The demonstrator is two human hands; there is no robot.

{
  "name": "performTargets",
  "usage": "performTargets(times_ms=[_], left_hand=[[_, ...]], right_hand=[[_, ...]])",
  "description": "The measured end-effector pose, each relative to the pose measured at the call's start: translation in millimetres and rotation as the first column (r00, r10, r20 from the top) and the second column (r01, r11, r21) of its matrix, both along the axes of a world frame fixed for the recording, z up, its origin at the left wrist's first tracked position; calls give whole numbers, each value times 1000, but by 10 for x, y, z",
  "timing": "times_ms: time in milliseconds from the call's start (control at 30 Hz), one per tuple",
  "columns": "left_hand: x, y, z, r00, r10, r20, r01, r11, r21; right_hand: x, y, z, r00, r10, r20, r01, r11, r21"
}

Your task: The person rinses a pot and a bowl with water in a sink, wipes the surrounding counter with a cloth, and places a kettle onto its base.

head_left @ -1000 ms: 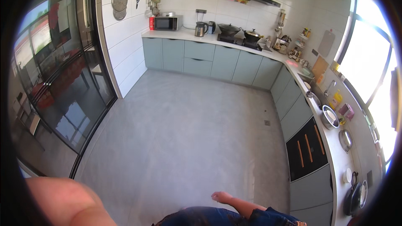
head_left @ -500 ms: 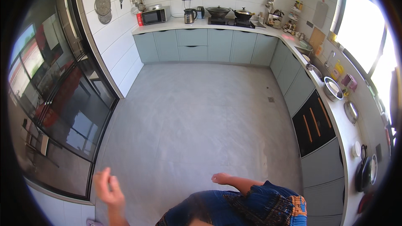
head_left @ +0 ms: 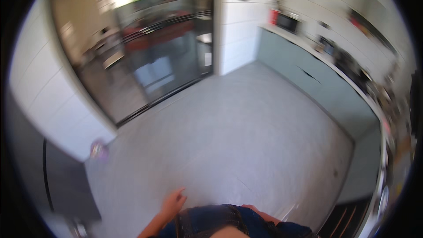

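My left hand (head_left: 174,201) hangs low in front of my body, blurred, over the grey floor (head_left: 194,150). A finger reaches out from it, and nothing shows in its grasp. Close against the dark blue patterned clothing (head_left: 211,215) at my waist is my right hand (head_left: 253,209). Only a small part of that hand shows, and its fingers are hidden. Neither hand touches any kitchen item in view.
A dark-framed glass sliding door (head_left: 154,57) stands ahead on the left. Grey-green cabinets (head_left: 304,70) run along the right under a counter with a microwave (head_left: 287,22). A purple object (head_left: 99,150) sits by the white wall; a dark grey cabinet (head_left: 66,180) stands lower left.
My view has swung left, bringing the glass door toward the middle and the dark cabinet into sight. In the picture, my left hand is nearer my body and the right hand lower.
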State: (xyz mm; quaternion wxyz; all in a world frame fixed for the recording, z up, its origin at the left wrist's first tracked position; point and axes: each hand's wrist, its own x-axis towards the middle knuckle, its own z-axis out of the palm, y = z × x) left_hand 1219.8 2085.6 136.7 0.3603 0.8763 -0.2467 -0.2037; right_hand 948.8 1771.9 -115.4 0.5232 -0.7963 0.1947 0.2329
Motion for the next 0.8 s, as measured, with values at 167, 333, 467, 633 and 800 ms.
performTargets(times_ms=[167,333,467,633,800], left_hand=[[-43,690,106,982,184,34,-185,982,41],[-167,1440,-80,896,428,115,-431,902,-5],[-5,2068,-173,790,607,85,-606,794,-48],[478,2869,-143,723,686,74,-685,727,-43],[959,3589,-122,666,740,94,-739,672,-55]], right_hand=[[1140,77,-17,979,201,-39,-205,964,-169],[2509,463,335,927,374,29,-359,907,-220],[3450,1213,487,891,442,104,-418,888,-191],[4306,2291,477,844,535,42,-529,843,-100],[5041,3094,472,793,609,22,-605,791,-89]])
